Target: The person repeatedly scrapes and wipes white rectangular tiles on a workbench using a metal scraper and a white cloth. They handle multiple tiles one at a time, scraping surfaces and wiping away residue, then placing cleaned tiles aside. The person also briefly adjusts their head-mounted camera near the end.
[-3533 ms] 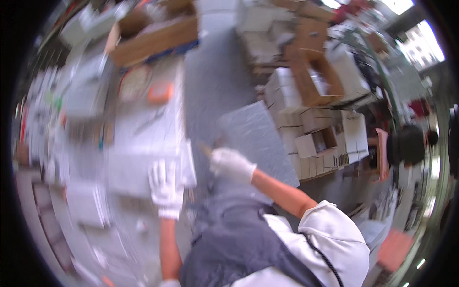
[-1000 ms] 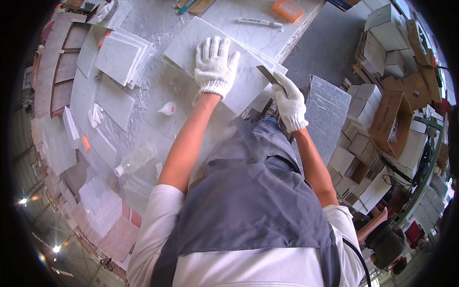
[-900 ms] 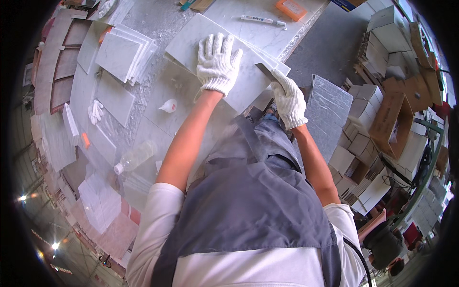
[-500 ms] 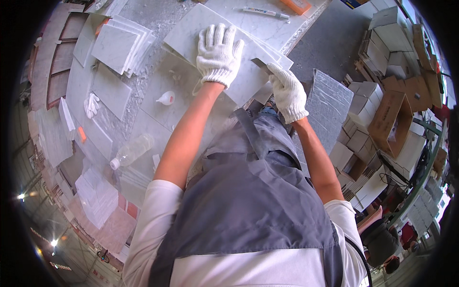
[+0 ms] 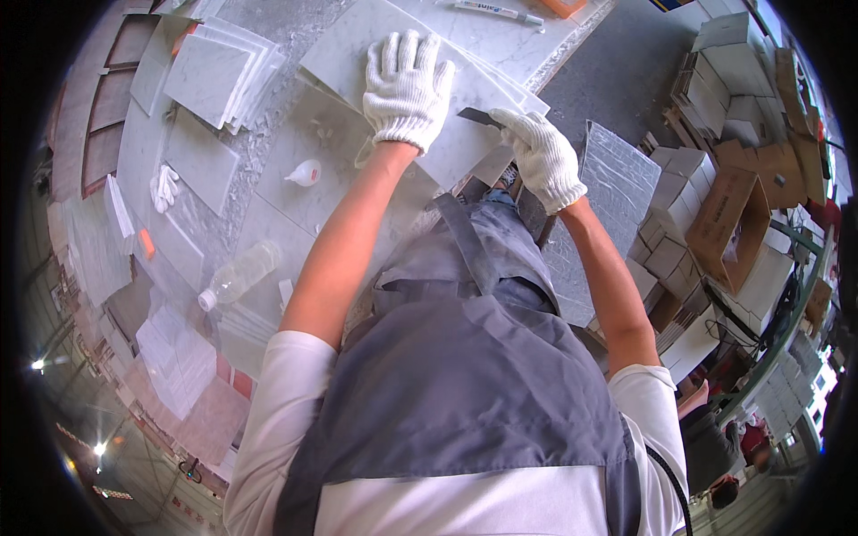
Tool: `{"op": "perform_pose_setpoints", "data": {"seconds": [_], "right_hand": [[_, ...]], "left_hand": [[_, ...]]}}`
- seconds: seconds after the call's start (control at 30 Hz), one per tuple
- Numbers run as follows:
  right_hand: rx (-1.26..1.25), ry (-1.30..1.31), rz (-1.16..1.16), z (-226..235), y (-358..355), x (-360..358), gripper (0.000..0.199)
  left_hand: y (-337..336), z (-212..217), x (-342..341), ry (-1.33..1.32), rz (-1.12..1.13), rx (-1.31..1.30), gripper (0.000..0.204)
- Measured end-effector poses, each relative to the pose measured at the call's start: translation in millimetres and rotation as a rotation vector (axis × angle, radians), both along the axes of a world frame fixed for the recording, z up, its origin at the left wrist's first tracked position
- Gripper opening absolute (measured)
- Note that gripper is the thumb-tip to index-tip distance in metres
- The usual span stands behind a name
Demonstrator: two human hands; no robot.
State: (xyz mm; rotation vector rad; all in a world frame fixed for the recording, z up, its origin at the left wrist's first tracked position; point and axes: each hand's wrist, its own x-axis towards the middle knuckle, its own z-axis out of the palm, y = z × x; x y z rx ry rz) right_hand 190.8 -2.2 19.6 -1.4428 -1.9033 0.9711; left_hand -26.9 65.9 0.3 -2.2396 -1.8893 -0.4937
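Observation:
My left hand (image 5: 407,89), in a white knitted glove, lies flat with fingers spread on a pale veined marble tile (image 5: 344,55). Another tile edge shows under this one at its right corner. In the same kind of glove, my right hand (image 5: 542,156) is closed round a flat dark blade (image 5: 480,116), perhaps a scraper, whose handle is hidden in the fist. The blade points left over the tile's near right part. Whether it touches the surface I cannot tell.
A white squeeze bottle (image 5: 306,172) and a clear plastic bottle (image 5: 239,275) lie left of my arm. Stacked tiles (image 5: 207,73) and a spare glove (image 5: 164,188) are farther left. A marker (image 5: 498,12) lies at the far side. Cartons (image 5: 726,223) fill the right.
My right hand has shifted slightly, and the blade has swung a little to the left and flatter across the tile. My left hand stays pressed on the tile.

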Motion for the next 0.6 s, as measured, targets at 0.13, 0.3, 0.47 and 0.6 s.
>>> {"op": "perform_pose_setpoints", "data": {"seconds": [0.13,0.3,0.47,0.6], "right_hand": [[-0.039,-0.026,0.091,4.8,5.8,6.8,0.038],[-0.071,0.040,0.196,3.9,15.0,15.6,0.043],[-0.216,0.121,0.250,-0.1,23.8,26.7,0.051],[-0.165,0.076,0.129,-2.0,17.8,21.3,0.051]], "left_hand": [[0.2,-0.3,-0.1,-0.006,-0.001,-0.012,0.048],[0.8,-0.6,-0.3,0.016,-0.008,0.017,0.048],[0.4,-0.9,0.0,0.008,-0.003,0.011,0.048],[1.2,-3.1,-0.6,0.005,-0.001,0.015,0.048]]}}
